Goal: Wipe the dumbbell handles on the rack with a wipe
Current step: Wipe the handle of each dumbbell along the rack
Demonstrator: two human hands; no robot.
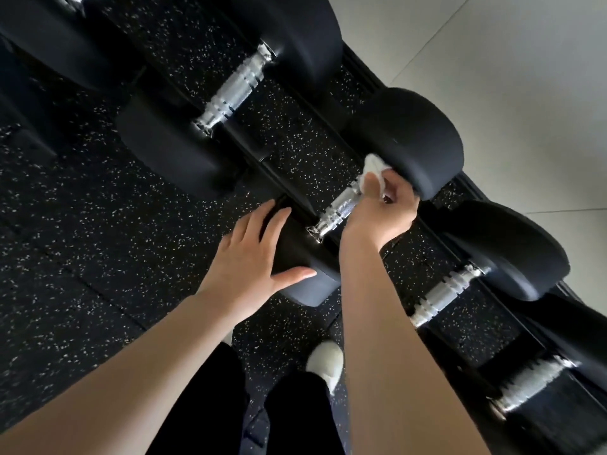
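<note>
Speckled black rubber flooring lies beneath a dumbbell rack, where the right hand wraps a white wipe around a chrome dumbbell handle, its grip closed on both, while the left hand, fingers spread wide, steadies the near dumbbell head.

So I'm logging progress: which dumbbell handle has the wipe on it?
The middle dumbbell handle, where the right hand holds the white wipe; the other handles are bare.

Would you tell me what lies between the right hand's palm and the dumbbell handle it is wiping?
In the head view, a white wipe lies between the right hand and the chrome handle.
</note>
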